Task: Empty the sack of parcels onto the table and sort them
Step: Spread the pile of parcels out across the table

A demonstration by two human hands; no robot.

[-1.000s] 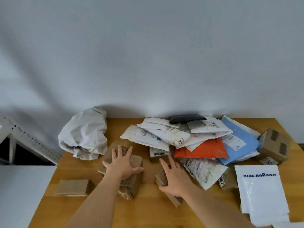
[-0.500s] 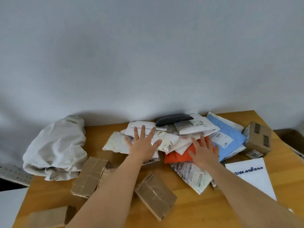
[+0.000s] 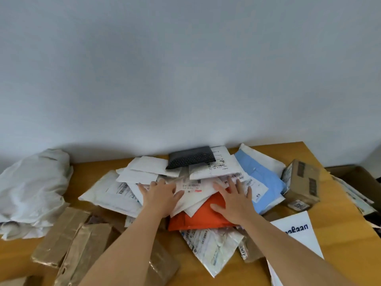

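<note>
The sack [image 3: 34, 190] lies crumpled and flat on the desk [image 3: 340, 234], well to the left of the orange mailer [image 3: 198, 218]. It looks empty, so the tipping-out part seems done. The sorting looks only begun. Some brown boxes [image 3: 61, 234] sit together to the left of the orange mailer and nearer the person, and that may be one sorted group. Most parcels are one mixed heap: white mailers [image 3: 144, 172] lie behind and on top of the orange mailer, a black pouch [image 3: 190, 156] sits on them farther back, and a blue mailer [image 3: 263, 182] lies just to the right. A taped box [image 3: 303, 182] stands to the right past the blue one.

The left hand [image 3: 159, 196] has a wide open grip. Its fingers are spread and rest flat on the white mailers, holding nothing. The right hand [image 3: 235, 203] is open too, spread flat, with its palm on the orange mailer and its fingertips on the white ones.
</note>
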